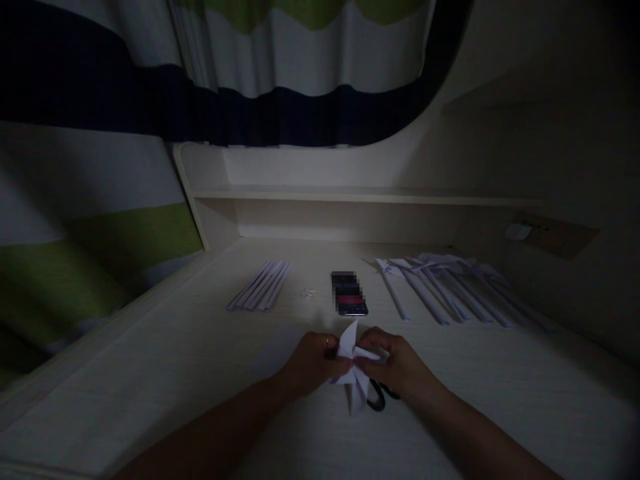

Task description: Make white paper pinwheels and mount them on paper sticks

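A folded white paper piece with several pointed flaps (pixel 353 370) is held just above the pale desk (pixel 175 373). My left hand (pixel 313 363) pinches its left side, fingers closed, a ring on one finger. My right hand (pixel 395 363) grips its right side, fingers curled over the paper. Under my right hand the black handles of a pair of scissors (pixel 377 395) lie on the desk.
A phone (pixel 349 293) lies beyond my hands. Left of it lie a small pale object (pixel 310 293) and a bundle of folded paper strips (pixel 260 285); more strips (pixel 445 287) are at the right. A shelf (pixel 350 195) and striped curtain (pixel 100 167) stand behind.
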Tool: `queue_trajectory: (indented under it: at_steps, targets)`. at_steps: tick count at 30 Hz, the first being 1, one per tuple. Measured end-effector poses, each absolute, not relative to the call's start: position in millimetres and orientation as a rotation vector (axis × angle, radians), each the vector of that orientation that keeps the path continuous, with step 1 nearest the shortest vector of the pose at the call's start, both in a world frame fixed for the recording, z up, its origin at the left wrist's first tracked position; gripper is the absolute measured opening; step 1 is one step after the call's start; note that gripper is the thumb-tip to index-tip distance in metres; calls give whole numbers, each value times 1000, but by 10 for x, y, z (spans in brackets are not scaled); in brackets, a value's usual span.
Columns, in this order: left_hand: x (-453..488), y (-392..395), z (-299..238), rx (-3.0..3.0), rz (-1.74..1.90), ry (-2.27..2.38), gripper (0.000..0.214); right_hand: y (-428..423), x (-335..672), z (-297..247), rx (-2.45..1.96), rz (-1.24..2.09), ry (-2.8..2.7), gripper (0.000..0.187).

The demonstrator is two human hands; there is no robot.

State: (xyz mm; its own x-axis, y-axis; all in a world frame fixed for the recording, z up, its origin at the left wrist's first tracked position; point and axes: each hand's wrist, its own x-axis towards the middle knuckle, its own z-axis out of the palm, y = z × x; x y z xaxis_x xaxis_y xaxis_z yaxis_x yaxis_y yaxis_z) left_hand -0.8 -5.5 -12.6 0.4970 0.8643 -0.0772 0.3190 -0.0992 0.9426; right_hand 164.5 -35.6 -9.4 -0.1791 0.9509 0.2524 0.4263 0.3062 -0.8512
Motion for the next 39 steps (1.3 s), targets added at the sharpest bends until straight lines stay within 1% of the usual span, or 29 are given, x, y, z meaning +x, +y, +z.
queue_trajectory:
  at_steps: [7,10,13,17,20,23,26,31,39]
  targets:
    - [1,-49,-143,1612,626,1009,14,-374,1613,-93,-1290,822,-1714,6]
    - [-21,-17,-103,1549,647,1049,13,-369,1637,-43,-1283,829,-1657,11]
    - [-75,59,-18,1444,767,1083,12,-350,1731,47,-1253,775,-1597,17]
    - [-171,173,66,1260,966,1094,17,-336,1882,86,-1311,689,-1889,14]
    - [-223,225,65,1169,1026,1065,19,-347,1927,23,-1447,684,-2144,24]
    - [-242,252,45,1127,1066,1052,19,-359,1915,-40,-1544,616,-2290,24]
    - [-241,272,30,1090,1092,1071,18,-357,1883,-67,-1591,593,-2322,25]
    - [-234,296,-29,1093,1077,1025,24,-350,1839,-107,-1654,640,-2260,26]
    - [-206,280,-67,1174,1041,1110,18,-364,1848,-153,-1718,527,-2239,26]
